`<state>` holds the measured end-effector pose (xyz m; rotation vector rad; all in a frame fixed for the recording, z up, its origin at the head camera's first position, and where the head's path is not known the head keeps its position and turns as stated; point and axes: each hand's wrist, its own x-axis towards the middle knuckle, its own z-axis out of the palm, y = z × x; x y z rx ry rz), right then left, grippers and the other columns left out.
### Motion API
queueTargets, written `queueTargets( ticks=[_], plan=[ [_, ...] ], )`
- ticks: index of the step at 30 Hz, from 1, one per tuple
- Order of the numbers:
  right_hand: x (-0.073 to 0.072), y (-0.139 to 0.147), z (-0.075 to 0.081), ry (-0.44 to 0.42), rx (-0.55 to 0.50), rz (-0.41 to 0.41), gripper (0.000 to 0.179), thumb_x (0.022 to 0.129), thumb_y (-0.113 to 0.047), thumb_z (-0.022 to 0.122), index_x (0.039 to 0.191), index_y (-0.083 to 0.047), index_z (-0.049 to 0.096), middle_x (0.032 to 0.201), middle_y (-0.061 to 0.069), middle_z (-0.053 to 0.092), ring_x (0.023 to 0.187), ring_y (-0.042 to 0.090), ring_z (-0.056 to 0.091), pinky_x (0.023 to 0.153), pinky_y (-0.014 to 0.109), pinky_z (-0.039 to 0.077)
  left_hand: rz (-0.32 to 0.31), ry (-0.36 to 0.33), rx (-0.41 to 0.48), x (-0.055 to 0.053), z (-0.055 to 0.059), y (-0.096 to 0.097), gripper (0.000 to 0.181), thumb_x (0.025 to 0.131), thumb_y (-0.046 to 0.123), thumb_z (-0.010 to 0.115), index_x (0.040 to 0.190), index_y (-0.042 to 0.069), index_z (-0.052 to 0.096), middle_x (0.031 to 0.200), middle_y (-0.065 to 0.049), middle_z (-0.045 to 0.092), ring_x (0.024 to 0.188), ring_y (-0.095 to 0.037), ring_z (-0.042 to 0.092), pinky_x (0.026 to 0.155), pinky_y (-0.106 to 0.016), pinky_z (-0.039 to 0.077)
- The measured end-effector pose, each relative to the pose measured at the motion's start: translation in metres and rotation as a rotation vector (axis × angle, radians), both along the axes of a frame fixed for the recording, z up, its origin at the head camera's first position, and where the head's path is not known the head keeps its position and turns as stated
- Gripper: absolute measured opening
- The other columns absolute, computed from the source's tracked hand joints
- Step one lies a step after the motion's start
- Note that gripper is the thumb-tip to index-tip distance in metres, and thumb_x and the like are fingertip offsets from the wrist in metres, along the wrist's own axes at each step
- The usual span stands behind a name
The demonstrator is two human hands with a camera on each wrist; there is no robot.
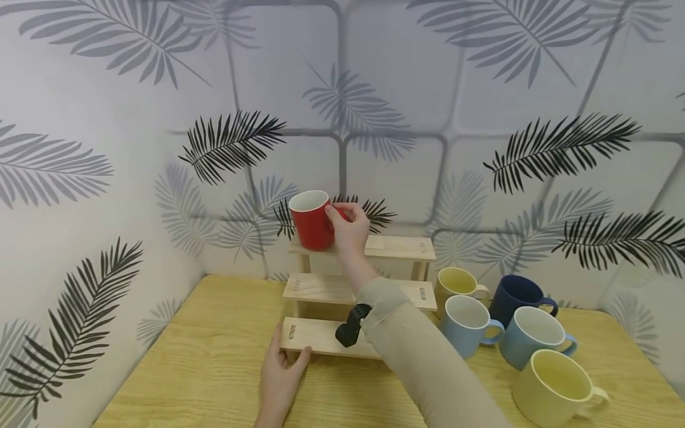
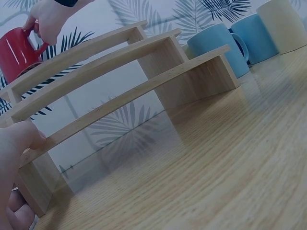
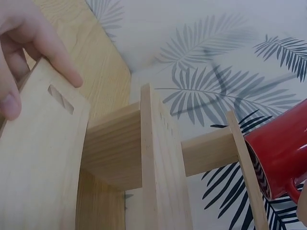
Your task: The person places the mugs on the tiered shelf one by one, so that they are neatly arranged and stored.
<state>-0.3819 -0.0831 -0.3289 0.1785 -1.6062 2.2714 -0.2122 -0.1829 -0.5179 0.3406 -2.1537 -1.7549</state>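
Note:
A red mug (image 1: pixel 311 221) with a white inside is at the left end of the top board of a three-step wooden rack (image 1: pixel 316 288). My right hand (image 1: pixel 350 229) pinches its handle from the right, thumb up near the rim. In the right wrist view the base of the red mug (image 3: pixel 283 151) is right at the top board's edge. Down at the lowest board, my left hand (image 1: pixel 283 371) grips the left end, thumb at the front edge and fingers round the side. The left wrist view shows that thumb on the board's corner (image 2: pixel 31 155).
Right of the rack stand several mugs: a yellow one (image 1: pixel 455 285), a dark blue one (image 1: pixel 516 297), two light blue ones (image 1: pixel 465 327) and a pale yellow one (image 1: pixel 553 386) nearest me. A leaf-patterned wall (image 1: pixel 396 71) rises behind the wooden table (image 1: pixel 214 356).

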Motion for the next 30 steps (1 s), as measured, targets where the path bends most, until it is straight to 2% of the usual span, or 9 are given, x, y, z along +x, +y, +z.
queueTargets(
  ticks=[4, 11, 18, 24, 28, 30],
  plan=[
    [0.0, 0.001, -0.001, -0.002, 0.032, 0.034, 0.015, 0.083, -0.005, 0.074, 0.095, -0.001, 0.067, 0.084, 0.004, 0.065, 0.079, 0.013, 0.061, 0.072, 0.026, 0.056, 0.004, -0.001, 0.001, 0.002, 0.001, 0.001, 0.09, 0.085, 0.028, 0.074, 0.152, 0.002, 0.019, 0.151, -0.027, 0.023, 0.135, -0.04, 0.029, 0.11, -0.045, 0.03],
    [0.002, 0.012, -0.001, -0.021, 0.191, 0.122, 0.019, 0.089, -0.011, 0.069, 0.106, -0.006, 0.061, 0.098, 0.007, 0.062, 0.088, 0.018, 0.062, 0.074, 0.033, 0.057, -0.008, 0.002, -0.005, 0.004, 0.005, 0.003, 0.09, 0.086, 0.028, 0.074, 0.151, 0.001, 0.018, 0.149, -0.029, 0.025, 0.134, -0.041, 0.031, 0.109, -0.046, 0.03],
    [-0.001, 0.025, -0.005, 0.004, 0.309, 0.192, 0.02, 0.092, -0.013, 0.065, 0.11, -0.008, 0.058, 0.101, 0.009, 0.061, 0.093, 0.023, 0.063, 0.076, 0.04, 0.058, -0.005, 0.005, -0.029, 0.004, 0.007, 0.0, 0.089, 0.086, 0.027, 0.073, 0.151, 0.0, 0.018, 0.149, -0.03, 0.026, 0.134, -0.041, 0.03, 0.109, -0.045, 0.03],
    [0.0, 0.04, -0.01, 0.032, 0.476, 0.269, 0.042, 0.09, -0.016, 0.068, 0.127, -0.01, 0.052, 0.121, 0.01, 0.058, 0.112, 0.024, 0.055, 0.089, 0.039, 0.054, -0.02, 0.006, -0.028, 0.004, 0.007, 0.0, 0.089, 0.087, 0.026, 0.072, 0.151, 0.0, 0.017, 0.15, -0.029, 0.023, 0.136, -0.042, 0.027, 0.11, -0.046, 0.028],
    [0.003, 0.051, -0.017, 0.057, 0.616, 0.263, 0.057, 0.088, -0.016, 0.071, 0.138, -0.009, 0.043, 0.131, 0.012, 0.053, 0.121, 0.023, 0.048, 0.099, 0.04, 0.045, -0.028, 0.002, -0.005, 0.004, 0.006, 0.002, 0.09, 0.087, 0.027, 0.072, 0.152, 0.001, 0.015, 0.152, -0.027, 0.02, 0.137, -0.041, 0.025, 0.111, -0.046, 0.027],
    [0.005, 0.055, -0.022, 0.09, 0.698, 0.225, 0.063, 0.087, -0.016, 0.073, 0.14, -0.007, 0.041, 0.134, 0.013, 0.05, 0.122, 0.024, 0.046, 0.102, 0.041, 0.042, -0.028, -0.001, 0.001, 0.005, 0.005, 0.002, 0.091, 0.087, 0.028, 0.072, 0.152, 0.002, 0.015, 0.153, -0.026, 0.019, 0.137, -0.04, 0.025, 0.111, -0.046, 0.027]
  ],
)
